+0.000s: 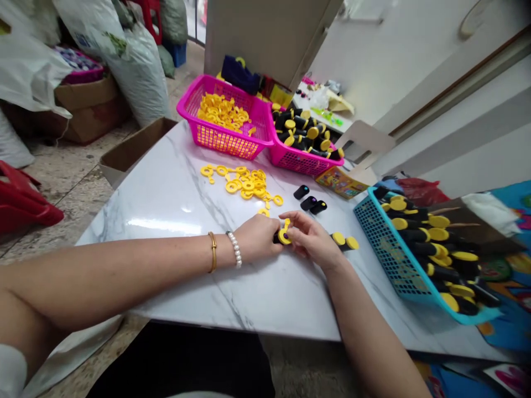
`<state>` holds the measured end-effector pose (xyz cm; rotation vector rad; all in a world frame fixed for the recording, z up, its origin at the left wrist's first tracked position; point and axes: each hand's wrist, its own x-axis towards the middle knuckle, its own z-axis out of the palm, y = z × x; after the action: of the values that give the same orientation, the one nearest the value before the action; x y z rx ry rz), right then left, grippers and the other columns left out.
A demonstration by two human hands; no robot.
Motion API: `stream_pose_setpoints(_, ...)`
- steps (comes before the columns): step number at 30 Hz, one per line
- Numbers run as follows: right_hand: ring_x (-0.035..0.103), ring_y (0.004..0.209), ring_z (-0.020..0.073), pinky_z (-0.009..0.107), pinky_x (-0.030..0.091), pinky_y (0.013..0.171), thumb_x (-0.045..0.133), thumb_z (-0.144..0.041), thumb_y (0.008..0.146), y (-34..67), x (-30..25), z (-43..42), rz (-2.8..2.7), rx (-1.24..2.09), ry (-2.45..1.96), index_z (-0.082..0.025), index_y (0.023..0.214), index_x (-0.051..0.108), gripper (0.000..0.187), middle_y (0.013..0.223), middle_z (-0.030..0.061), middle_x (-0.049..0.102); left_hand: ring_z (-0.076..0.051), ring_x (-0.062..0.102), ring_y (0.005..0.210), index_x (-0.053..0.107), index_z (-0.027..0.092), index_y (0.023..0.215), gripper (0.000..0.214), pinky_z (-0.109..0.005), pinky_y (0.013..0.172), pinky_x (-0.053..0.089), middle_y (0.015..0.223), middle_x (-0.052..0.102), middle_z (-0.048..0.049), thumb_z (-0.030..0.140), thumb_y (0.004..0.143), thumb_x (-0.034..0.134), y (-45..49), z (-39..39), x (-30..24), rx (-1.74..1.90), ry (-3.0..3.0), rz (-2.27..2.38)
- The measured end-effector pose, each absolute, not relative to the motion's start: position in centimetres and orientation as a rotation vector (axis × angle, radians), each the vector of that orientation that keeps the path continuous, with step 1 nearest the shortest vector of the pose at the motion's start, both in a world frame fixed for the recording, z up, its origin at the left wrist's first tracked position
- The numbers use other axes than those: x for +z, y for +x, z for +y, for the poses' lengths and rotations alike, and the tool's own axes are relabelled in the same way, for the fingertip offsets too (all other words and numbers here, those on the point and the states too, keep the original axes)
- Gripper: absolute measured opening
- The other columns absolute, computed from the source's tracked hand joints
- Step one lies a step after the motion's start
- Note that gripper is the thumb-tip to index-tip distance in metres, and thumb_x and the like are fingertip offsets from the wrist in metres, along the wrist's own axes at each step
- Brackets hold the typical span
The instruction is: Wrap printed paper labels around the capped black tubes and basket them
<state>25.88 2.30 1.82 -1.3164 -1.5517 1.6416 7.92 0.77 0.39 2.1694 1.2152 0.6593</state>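
Note:
My left hand (259,237), wearing a pearl bracelet and a gold bangle, is closed around a small black plastic tube that is mostly hidden by the fingers. A yellow ring-shaped cap (286,225) with a tab sits at the tube's end. The fingers of my right hand (313,240) pinch this cap from the right side. Just beyond my hands lies a loose pile of yellow ring caps (248,185). Several black tubes (309,203) without caps lie to the right of the pile. Two yellow-capped black tubes (352,243) rest beside my right wrist.
A pink basket (228,143) of yellow caps stands at the table's back, next to a second pink basket (301,160) full of capped black tubes. At right, a blue basket (394,271) holds more capped tubes. An open cardboard box (136,146) stands beyond the left edge.

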Motion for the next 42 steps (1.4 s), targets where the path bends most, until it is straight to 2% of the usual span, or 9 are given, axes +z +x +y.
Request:
stream_pose_setpoints(2, 0.044, 0.045, 0.0061, 0.015, 0.024, 0.032, 0.071, -0.044, 0.075, 26.2, 1.4, 2.9, -1.428, 1.659, -1.281, -0.016, 0.090, 0.064, 0.032, 0.063, -0.0017, 0.054, -0.018, 0.061, 0.062, 0.067, 0.015, 0.078, 0.014, -0.025, 0.054, 0.038, 0.069, 0.069, -0.0048, 0.024, 0.070, 0.058, 7.8, 0.8, 0.3, 0.643, 2.179, 1.208)
stream_pose_setpoints(5, 0.042, 0.043, 0.0056, 0.016, 0.026, 0.033, 0.071, -0.044, 0.075, 26.7, 1.2, 3.4, -1.381, 1.690, -1.254, -0.013, 0.073, 0.064, 0.031, 0.057, -0.0005, 0.053, -0.018, 0.061, 0.063, 0.067, 0.015, 0.078, 0.015, -0.025, 0.054, 0.039, 0.070, 0.069, -0.0055, 0.026, 0.070, 0.059, 7.8, 0.8, 0.0, 0.637, 2.197, 1.197)
stream_pose_setpoints(11, 0.052, 0.057, 0.0075, 0.018, 0.044, 0.048, 0.079, -0.031, 0.070, 27.0, 2.5, 2.8, -1.693, 1.841, -1.226, -0.019, 0.090, 0.059, 0.030, 0.076, -0.0020, 0.061, -0.019, 0.061, 0.064, 0.066, 0.016, 0.078, 0.017, -0.027, 0.055, 0.039, 0.070, 0.068, -0.0059, 0.029, 0.073, 0.058, 8.0, 0.8, -0.2, 0.619, 2.210, 1.173)
stream_pose_setpoints(18, 0.062, 0.065, 0.0114, 0.024, 0.052, 0.059, 0.077, -0.039, 0.072, 27.6, 2.2, 3.1, -1.630, 1.941, -1.128, -0.017, 0.091, 0.060, 0.033, 0.082, 0.0015, 0.066, -0.018, 0.059, 0.062, 0.065, 0.016, 0.078, 0.022, -0.026, 0.054, 0.037, 0.069, 0.067, -0.0053, 0.037, 0.076, 0.058, 8.1, 0.6, 0.4, 0.573, 2.195, 1.191)
stream_pose_setpoints(25, 0.046, 0.046, 0.0041, 0.013, 0.030, 0.039, 0.077, -0.037, 0.073, 27.9, 1.9, 3.8, -1.581, 1.957, -1.150, -0.016, 0.085, 0.062, 0.029, 0.065, -0.0030, 0.060, -0.018, 0.060, 0.064, 0.065, 0.017, 0.082, 0.015, -0.026, 0.058, 0.040, 0.072, 0.068, -0.0051, 0.028, 0.073, 0.059, 8.0, 0.6, 0.2, 0.560, 2.216, 1.213)
stream_pose_setpoints(30, 0.053, 0.050, 0.0096, 0.018, 0.031, 0.037, 0.069, -0.061, 0.071, 27.9, 1.8, 4.1, -1.490, 1.996, -1.157, -0.014, 0.083, 0.063, 0.048, 0.065, 0.0012, 0.060, -0.018, 0.060, 0.063, 0.064, 0.017, 0.081, 0.015, -0.026, 0.057, 0.039, 0.071, 0.067, -0.0050, 0.029, 0.074, 0.059, 8.1, 0.8, -0.1, 0.570, 2.239, 1.204)
stream_pose_setpoints(34, 0.043, 0.041, 0.0061, 0.017, 0.021, 0.035, 0.070, -0.052, 0.074, 27.2, 2.1, 4.0, -1.521, 1.860, -1.367, -0.017, 0.073, 0.056, 0.038, 0.056, -0.0040, 0.052, -0.019, 0.059, 0.063, 0.064, 0.017, 0.080, 0.015, -0.027, 0.056, 0.038, 0.070, 0.067, -0.0051, 0.029, 0.072, 0.059, 8.1, 0.8, -0.2, 0.576, 2.228, 1.201)
stream_pose_setpoints(37, 0.040, 0.045, 0.0059, 0.018, 0.025, 0.040, 0.067, -0.043, 0.078, 26.6, 3.0, 3.3, -1.787, 1.731, -1.390, -0.019, 0.076, 0.052, 0.029, 0.060, -0.0056, 0.051, -0.019, 0.060, 0.063, 0.064, 0.016, 0.080, 0.017, -0.027, 0.056, 0.039, 0.071, 0.067, -0.0056, 0.031, 0.072, 0.060, 8.2, 0.8, -0.1, 0.578, 2.226, 1.196)
stream_pose_setpoints(42, 0.050, 0.064, 0.0136, 0.026, 0.037, 0.058, 0.050, -0.033, 0.089, 25.1, 3.8, 1.0, -2.310, 0.880, -1.482, -0.021, 0.082, 0.053, 0.014, 0.072, -0.0007, 0.057, -0.020, 0.061, 0.065, 0.066, 0.016, 0.077, 0.020, -0.027, 0.056, 0.039, 0.069, 0.067, -0.0067, 0.033, 0.073, 0.058, 8.3, 0.8, 0.1, 0.562, 2.189, 1.245)
